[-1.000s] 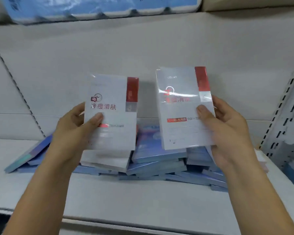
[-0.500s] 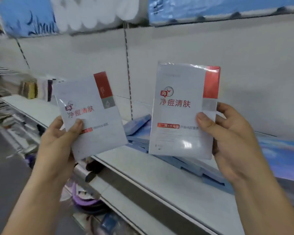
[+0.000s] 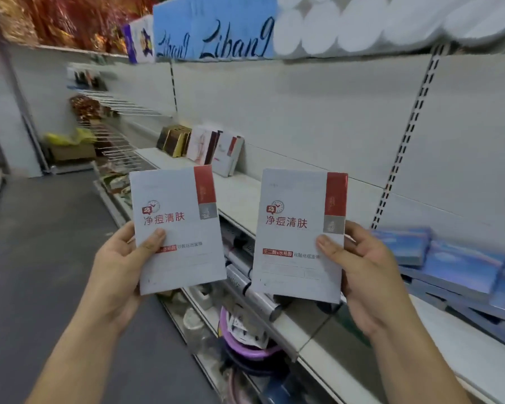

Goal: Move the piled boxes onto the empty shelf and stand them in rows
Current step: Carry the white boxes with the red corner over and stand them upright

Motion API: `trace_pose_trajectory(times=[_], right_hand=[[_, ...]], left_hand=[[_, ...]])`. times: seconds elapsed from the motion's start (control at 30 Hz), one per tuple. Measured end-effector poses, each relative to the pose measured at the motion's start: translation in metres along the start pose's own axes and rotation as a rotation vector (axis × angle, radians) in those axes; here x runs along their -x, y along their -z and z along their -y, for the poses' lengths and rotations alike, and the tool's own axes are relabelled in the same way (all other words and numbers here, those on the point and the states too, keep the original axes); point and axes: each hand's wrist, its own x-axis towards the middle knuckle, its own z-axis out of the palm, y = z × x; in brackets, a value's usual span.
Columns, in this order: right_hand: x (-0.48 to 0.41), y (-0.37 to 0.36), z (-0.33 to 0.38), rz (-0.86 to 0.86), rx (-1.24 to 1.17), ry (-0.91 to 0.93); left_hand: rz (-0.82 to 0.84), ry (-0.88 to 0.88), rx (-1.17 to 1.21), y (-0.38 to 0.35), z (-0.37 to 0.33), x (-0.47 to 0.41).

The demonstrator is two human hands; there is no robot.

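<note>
I hold two flat white boxes with a red corner stripe, both upright and facing me. My left hand grips the left white box at its lower left edge. My right hand grips the right white box at its right edge. Both boxes hover in front of the white shelf, above its front edge. The pile of flat blue boxes lies on the shelf at the far right. A short row of standing boxes leans against the back wall further left.
A dark aisle floor runs along the left. Below the shelf sit a purple basin and assorted goods. Blue packs and white rolls fill the shelf above. Wire racks stick out further down the aisle.
My view has swung left, away from the blue pile, which now sits at the right edge. Both hands have carried their boxes along, and the row of standing boxes has come into sight.
</note>
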Motion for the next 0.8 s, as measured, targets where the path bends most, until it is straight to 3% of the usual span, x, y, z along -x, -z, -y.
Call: trace_pose_trajectory(times=[0.37,0.8], right_hand=[[-0.075,-0.115,-0.074,0.019,0.032,-0.108],[-0.276,-0.202,-0.145,-0.071,-0.033,-0.102]], left_hand=[[-0.036,0.103,-0.04,0.091,0.03,-0.102],[0.044,0.094,-0.195,0.101,0.051,-0.33]])
